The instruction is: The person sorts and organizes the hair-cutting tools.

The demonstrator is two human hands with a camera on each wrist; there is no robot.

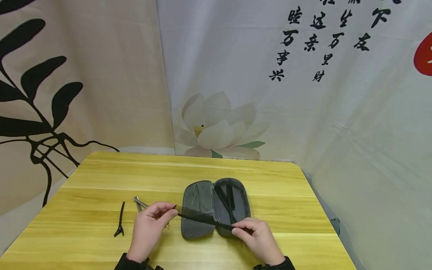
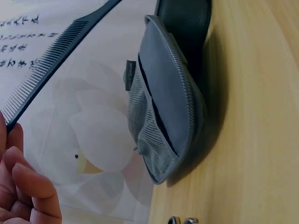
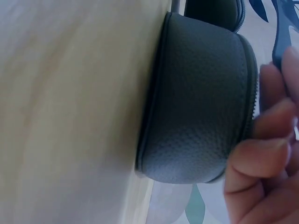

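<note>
A black comb with fine teeth and a slim handle is held level between both hands, in front of the case in the head view. My left hand pinches the toothed end between thumb and fingers. At the other end, the thumb and fingers of my right hand pinch the handle. The left wrist view shows the comb's teeth facing up and left. Behind it a grey zip case lies unfolded on the table, a mesh pocket in its left half. Black slender tools lie in the right half.
Left of my left hand lies a black hair clip. A metal tool like scissors is mostly hidden behind that hand. All rests on a yellow wood table, with a printed curtain behind it.
</note>
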